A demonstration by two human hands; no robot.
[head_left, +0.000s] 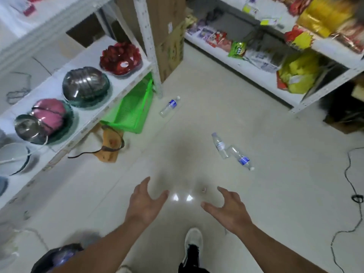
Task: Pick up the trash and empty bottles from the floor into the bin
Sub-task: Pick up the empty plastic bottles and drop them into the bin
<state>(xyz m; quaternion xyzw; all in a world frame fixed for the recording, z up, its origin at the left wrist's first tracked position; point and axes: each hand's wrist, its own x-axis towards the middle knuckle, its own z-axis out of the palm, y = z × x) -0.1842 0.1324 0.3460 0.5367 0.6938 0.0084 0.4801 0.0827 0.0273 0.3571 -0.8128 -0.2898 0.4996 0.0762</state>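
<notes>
- Pale glossy floor (197,99) with two bright light reflections (182,197).
- White metal shelves left (122,62) and right (256,73).
- Cardboard boxes (167,36) stand between them.
- Black cable (348,194) trails at right.

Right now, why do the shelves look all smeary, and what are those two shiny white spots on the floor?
In the head view, the shelves smear from motion blur and bend from the wide-angle lens; the two white spots between the left hand and the right hand are glare on the glossy floor, with a soft dark shadow above them.
</notes>
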